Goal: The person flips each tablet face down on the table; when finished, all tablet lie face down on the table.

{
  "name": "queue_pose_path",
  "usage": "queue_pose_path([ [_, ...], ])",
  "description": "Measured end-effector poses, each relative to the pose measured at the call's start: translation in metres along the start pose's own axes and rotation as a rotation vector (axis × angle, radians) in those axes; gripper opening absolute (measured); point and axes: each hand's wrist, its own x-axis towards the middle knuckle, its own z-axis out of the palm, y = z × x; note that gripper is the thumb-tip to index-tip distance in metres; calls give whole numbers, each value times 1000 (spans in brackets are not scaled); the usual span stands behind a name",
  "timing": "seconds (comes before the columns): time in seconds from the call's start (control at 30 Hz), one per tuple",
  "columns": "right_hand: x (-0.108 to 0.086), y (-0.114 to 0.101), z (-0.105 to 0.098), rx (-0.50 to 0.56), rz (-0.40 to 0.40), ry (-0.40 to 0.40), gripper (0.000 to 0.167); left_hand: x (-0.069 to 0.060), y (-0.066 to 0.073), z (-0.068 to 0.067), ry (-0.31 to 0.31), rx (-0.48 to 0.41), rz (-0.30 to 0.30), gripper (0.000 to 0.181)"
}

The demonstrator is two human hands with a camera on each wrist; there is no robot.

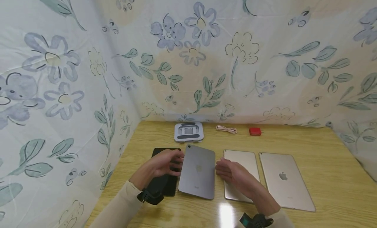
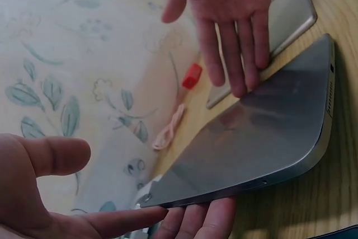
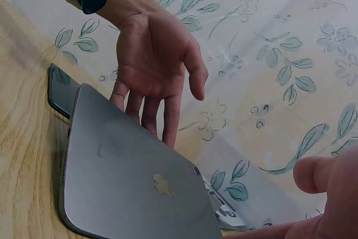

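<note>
A grey tablet (image 1: pixel 198 172) stands between both hands, back side up and tilted in the wrist views. My left hand (image 1: pixel 165 163) touches its left edge; in the left wrist view the fingers of that hand (image 2: pixel 39 194) reach under the edge of the tablet (image 2: pixel 251 138), thumb apart. At the opposite edge is my right hand (image 1: pixel 235 172), fingers straight, thumb off the tablet. The right wrist view has this hand (image 3: pixel 335 194) at the lower right, partly cut off, beside the tablet (image 3: pixel 123 177). Whether its fingertips bear any weight I cannot tell.
A black tablet (image 1: pixel 170 185) lies under my left forearm. Two gold tablets (image 1: pixel 242 159) (image 1: pixel 287 182) lie to the right. Behind are a grey folding stand (image 1: pixel 188 132), a coiled pale cable (image 1: pixel 226 129) and a red charger (image 1: pixel 255 131), before a floral cloth (image 1: pixel 206 74).
</note>
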Motion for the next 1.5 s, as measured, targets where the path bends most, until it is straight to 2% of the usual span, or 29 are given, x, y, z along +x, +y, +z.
queue_pose_path([
  [0.3,1,1,1,16,2,12,86,5,-8,5,7,-22,-2,37],
  [0.67,0,-3,5,0,17,74,79,11,-12,14,8,21,-28,44],
  [1.07,-1,-6,6,-35,23,72,80,8,-11,20,103,110,-11,43],
  [1.23,-2,-11,14,-83,7,100,78,3,-16,10,73,99,17,46],
  [1.33,-2,-17,20,-95,-23,105,82,-4,-17,-5,41,55,49,48],
  [1.5,4,-26,29,-10,-86,43,80,-21,-16,-35,6,6,84,56],
])
